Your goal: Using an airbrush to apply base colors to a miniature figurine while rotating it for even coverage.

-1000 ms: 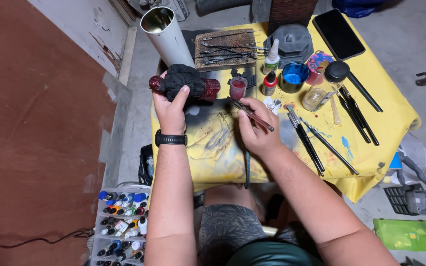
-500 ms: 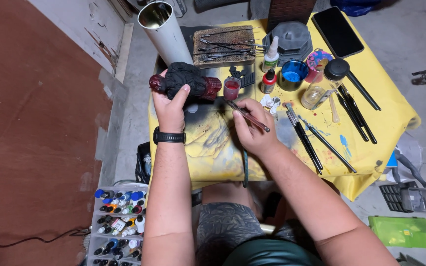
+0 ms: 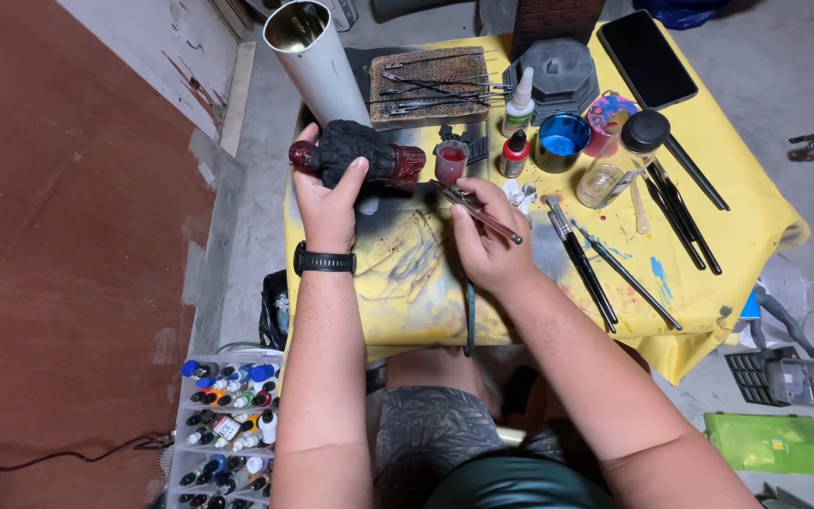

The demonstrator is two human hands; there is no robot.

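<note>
floor [image 3: 426, 24]: grey concrete | left: red-brown board [image 3: 58, 254] | table [image 3: 756, 221]: yellow cloth | light: soft

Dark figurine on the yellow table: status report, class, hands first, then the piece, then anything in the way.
Left hand grips dark figurine. Right hand holds airbrush, tip near small red cup. Figurine lies sideways, red at both ends. Bottles and brushes crowd right.

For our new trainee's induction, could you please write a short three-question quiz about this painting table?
1. True or false: the left hand holds a dark figure.
2. What does the right hand hold: A a phone, B a thin tool, C a bottle?
3. What colour is the cloth on the table?

Key: 1 true. 2 B. 3 yellow.
</note>
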